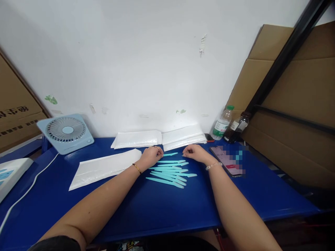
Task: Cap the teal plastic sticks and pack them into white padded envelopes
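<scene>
The farthest blue stick [171, 154] points sideways, past the other sticks [164, 181] on the table [157, 212], its left end pinched by the nearer left hand [150, 157], its tip facing the curled right hand [196, 153], maybe open, maybe closed, I can't tell.

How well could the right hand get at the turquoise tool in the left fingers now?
Probably yes: the right hand sits near the free end of the turquoise tool, only blue table visible between.
</scene>
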`<state>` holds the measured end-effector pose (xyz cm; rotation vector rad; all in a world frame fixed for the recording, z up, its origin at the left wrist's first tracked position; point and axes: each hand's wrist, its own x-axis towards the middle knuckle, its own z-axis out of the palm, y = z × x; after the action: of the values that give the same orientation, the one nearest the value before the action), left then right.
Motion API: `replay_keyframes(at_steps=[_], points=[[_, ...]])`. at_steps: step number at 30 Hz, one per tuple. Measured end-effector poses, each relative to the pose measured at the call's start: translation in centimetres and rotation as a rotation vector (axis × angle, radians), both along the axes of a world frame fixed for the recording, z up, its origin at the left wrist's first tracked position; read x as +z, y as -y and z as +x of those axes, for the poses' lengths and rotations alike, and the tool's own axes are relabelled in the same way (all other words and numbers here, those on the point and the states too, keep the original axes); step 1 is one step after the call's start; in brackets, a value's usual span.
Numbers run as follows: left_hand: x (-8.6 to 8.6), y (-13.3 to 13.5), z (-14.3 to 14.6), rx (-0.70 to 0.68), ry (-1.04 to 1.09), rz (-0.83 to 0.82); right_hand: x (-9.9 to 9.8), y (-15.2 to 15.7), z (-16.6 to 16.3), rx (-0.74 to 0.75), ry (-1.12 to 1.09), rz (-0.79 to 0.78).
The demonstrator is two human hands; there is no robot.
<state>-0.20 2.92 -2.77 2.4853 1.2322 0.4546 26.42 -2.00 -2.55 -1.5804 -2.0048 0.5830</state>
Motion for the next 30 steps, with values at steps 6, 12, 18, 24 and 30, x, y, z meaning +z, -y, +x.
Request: replay_keyframes(at_steps=[6, 12, 18, 24, 30], points=[[0.3, 0.9, -0.1, -0.133, 0.056, 0.145, 0.6, 0.8, -0.8, 0.123, 0.035, 0.004], [0.5, 1.2, 0.0, -0.208, -0.040, 0.064, 0.4, 0.7, -1.8, 0.188, 0.138, -0.009], [0.6, 1.0, 0.0, -0.191, -0.070, 0.065, 0.7, 0.7, -1.6, 0.169, 0.146, 0.003], [1.2, 0.3, -0.9, -0.073, -0.110, 0.122, 1.4, 1.1, 0.6, 0.012, 0.079, 0.001], [1.6, 0.9, -1.1, -0.091, -0.047, 0.133, 2.0, 1.8, -0.4, 0.128, 0.096, -0.093]])
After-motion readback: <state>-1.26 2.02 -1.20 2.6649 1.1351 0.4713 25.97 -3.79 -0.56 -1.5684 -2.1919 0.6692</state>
